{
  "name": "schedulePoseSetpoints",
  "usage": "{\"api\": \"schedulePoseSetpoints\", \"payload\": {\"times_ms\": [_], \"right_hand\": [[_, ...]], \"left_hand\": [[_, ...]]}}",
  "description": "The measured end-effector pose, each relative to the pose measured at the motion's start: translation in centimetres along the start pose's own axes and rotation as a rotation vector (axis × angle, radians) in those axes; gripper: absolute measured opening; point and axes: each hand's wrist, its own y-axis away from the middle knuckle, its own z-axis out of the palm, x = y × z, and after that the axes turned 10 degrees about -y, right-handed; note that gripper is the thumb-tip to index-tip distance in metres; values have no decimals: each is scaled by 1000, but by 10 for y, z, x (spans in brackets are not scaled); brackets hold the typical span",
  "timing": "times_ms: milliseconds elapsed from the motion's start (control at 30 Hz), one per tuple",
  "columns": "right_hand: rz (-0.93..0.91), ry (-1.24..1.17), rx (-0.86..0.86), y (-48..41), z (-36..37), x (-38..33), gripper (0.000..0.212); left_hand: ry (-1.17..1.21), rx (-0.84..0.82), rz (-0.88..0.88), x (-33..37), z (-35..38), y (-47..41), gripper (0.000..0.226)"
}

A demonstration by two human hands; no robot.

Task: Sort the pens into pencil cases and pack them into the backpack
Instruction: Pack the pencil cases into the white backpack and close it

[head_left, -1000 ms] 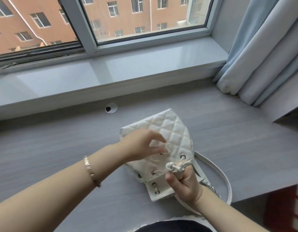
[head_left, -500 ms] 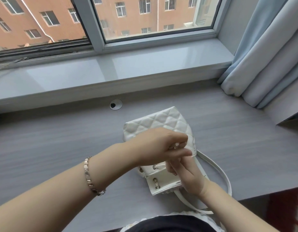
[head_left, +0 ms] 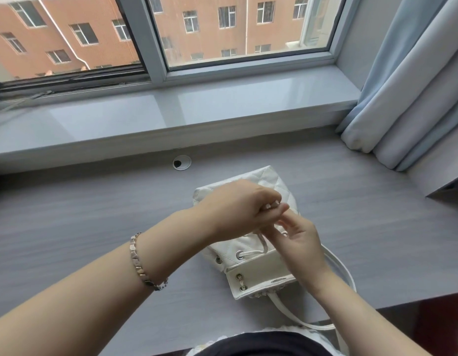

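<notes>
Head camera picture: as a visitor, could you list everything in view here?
white quilted leather backpack: one, white, mid-desk under both hands
white drawstring cord: one, white, through the backpack's eyelets
white shoulder strap: one, white, trailing toward the desk's near edge
grey wood-grain desk: one, grey, below the sill
round cable grommet: one, silver-grey, in the desk behind the backpack
grey window sill: one, pale grey, behind the desk
window: one, grey frame, above the sill
pale curtain: one, blue-grey, far right
metal link bracelet: one, gold-toned, left wrist
left hand: one, fingers curled, pinching at the backpack's top
right hand: one, fingertips at the left hand's; grasp hidden
</notes>
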Motion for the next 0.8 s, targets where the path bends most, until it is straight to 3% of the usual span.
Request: {"api": "schedulePoseSetpoints", "payload": {"times_ms": [233, 334, 400, 534, 600, 700, 801], "right_hand": [[87, 485, -139, 3, -27, 45, 16], [77, 611, -210, 3, -26, 52, 31], [27, 647, -187, -3, -20, 40, 21], [-155, 538, -87, -12, -13, 15, 13], [-50, 538, -98, -15, -10, 12, 10], [176, 542, -145, -12, -12, 21, 35], [286, 539, -132, -8, -14, 27, 42]], "left_hand": [[-100, 59, -45, 3, 12, 3, 44], [-67, 74, -171, 1, 18, 4, 49], [23, 99, -232, -2, 13, 3, 51], [63, 101, -172, -3, 2, 2, 50], [47, 94, -166, -4, 3, 3, 51], [-1, 85, -162, -7, 11, 4, 49], [2, 86, -142, -4, 19, 3, 45]]}}
